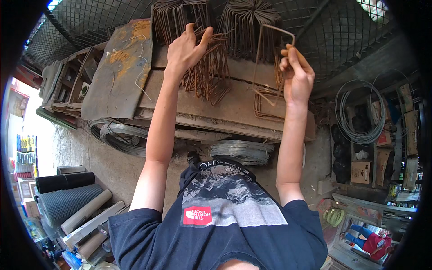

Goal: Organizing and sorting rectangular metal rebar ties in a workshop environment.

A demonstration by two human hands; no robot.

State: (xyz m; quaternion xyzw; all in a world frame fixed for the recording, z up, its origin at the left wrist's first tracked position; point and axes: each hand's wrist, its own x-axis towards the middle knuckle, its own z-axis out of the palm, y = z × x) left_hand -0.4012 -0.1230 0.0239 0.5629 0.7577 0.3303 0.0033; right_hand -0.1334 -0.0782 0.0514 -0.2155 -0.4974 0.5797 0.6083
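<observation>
My right hand (297, 76) pinches a single bent rebar stirrup (256, 60), a thin rectangular steel loop that hangs to the left of the fingers. Below it, a small pile of rectangular stirrups (270, 113) lies on the bench. My left hand (187, 50) is at a cluster of rusty stirrups (211, 76), thumb and one finger spread; its other fingers are partly hidden. Behind the hands stand two dense rows of stirrups, one at the left (168, 23) and a darker one at the right (251, 30).
The stirrups rest on a worn bench (162, 101) before a wire mesh wall (324, 44). A stained sheet (118, 74) covers its left part. Wire coils (243, 152) lie under the front edge. Mesh rolls (71, 202) stand left. Another person (374, 243) is at lower right.
</observation>
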